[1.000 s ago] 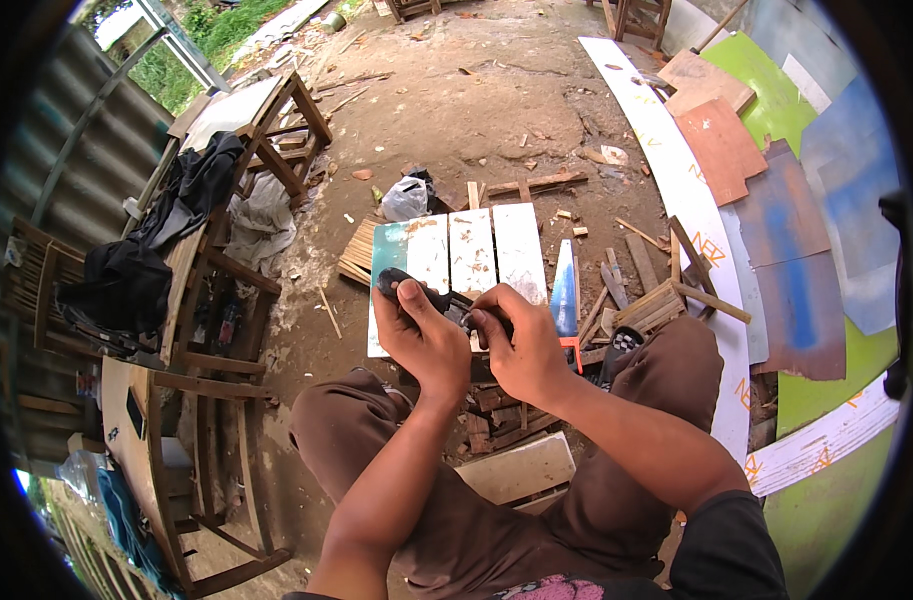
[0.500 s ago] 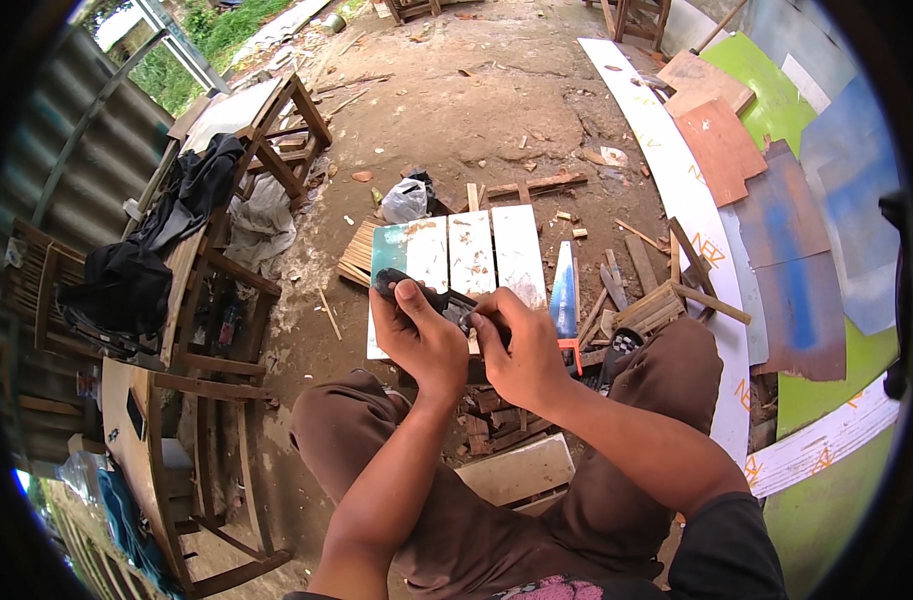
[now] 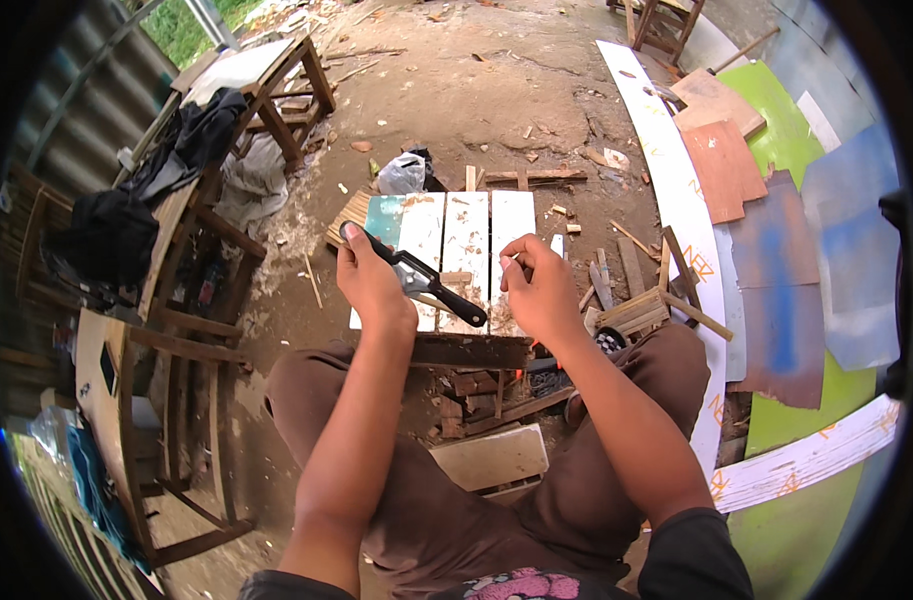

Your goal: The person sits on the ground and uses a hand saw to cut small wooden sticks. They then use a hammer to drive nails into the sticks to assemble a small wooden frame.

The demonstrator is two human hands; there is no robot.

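Observation:
My left hand [image 3: 371, 280] is closed round one end of a black two-handled tool with a grey metal middle, which looks like a spokeshave [image 3: 466, 308]. Its free handle slants down to the right over a low slatted bench [image 3: 466, 225], painted white with a teal corner. To the right of the tool and apart from it, my right hand [image 3: 541, 295] has thumb and fingers pinched together. Whatever small thing may be between them is hidden. A short wood strip [image 3: 456, 277] lies on the slats behind the tool. My right hand largely covers a handsaw [image 3: 557, 243].
Wood offcuts [image 3: 636, 310] are piled right of the bench. A long white board [image 3: 666, 190] and painted sheets [image 3: 776, 290] lie further right. At left stand wooden tables, one with dark cloth [image 3: 191, 140], one with a phone [image 3: 108, 368]. A plastic bag [image 3: 403, 173] sits behind the bench.
My right hand has come away from the tool's metal middle and moved right, fingers pinched. My left hand has shifted left and up with the tool, whose free handle now shows.

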